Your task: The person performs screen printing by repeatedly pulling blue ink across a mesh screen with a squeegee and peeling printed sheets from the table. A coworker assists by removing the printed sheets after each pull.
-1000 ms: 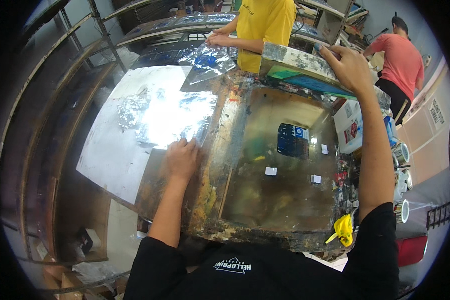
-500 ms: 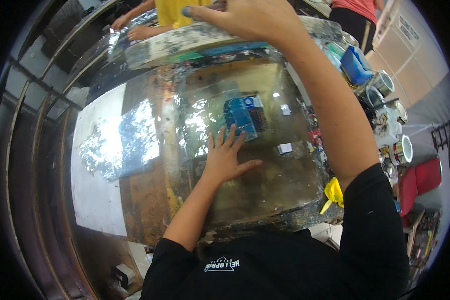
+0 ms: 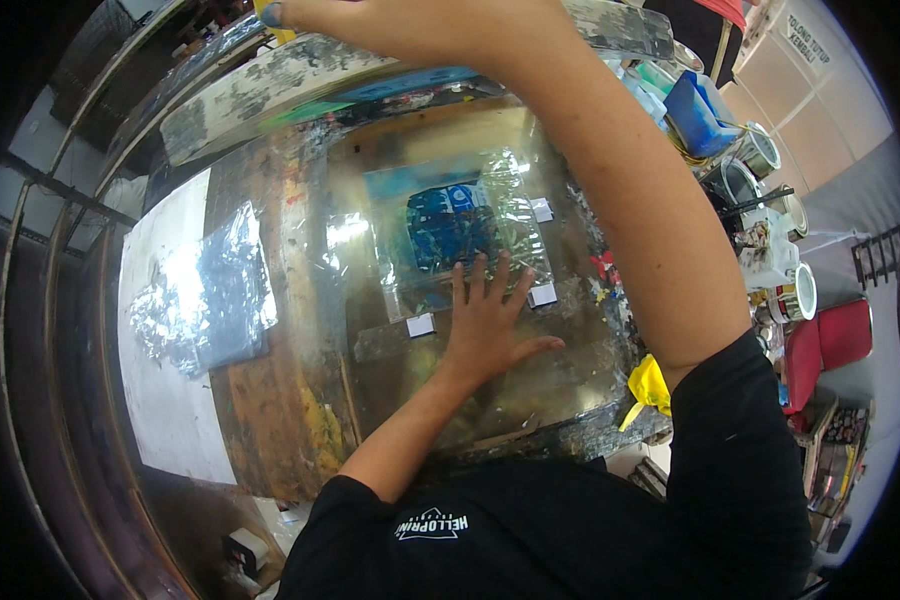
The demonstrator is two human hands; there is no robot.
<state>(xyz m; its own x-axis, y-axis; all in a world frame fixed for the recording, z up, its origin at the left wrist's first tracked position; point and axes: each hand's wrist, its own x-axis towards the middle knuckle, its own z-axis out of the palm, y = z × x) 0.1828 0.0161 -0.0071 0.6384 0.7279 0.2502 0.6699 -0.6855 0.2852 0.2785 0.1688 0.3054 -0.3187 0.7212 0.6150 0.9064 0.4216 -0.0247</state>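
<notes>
My left hand lies with fingers spread at the lower edge of a clear plastic sheet. The sheet lies on the glossy tabletop, over a dark blue printed patch. White tabs sit around the sheet: a lower-left tab, a lower-right tab and an upper-right tab. My right hand is stretched forward at the top of the view, past the sheet. Its thumb shows, but the other fingers are cut off by the picture's edge.
Left of the sheet, a stack of shiny clear plastic rests on a white board. A paint-smeared bar spans the far side. Paint cans, a blue container and a yellow cloth stand or lie at right.
The plastic sheet has shifted right and straightened over the blue patch. My left hand has moved slightly right, and my right hand left. The lower-left tab has come into sight.
</notes>
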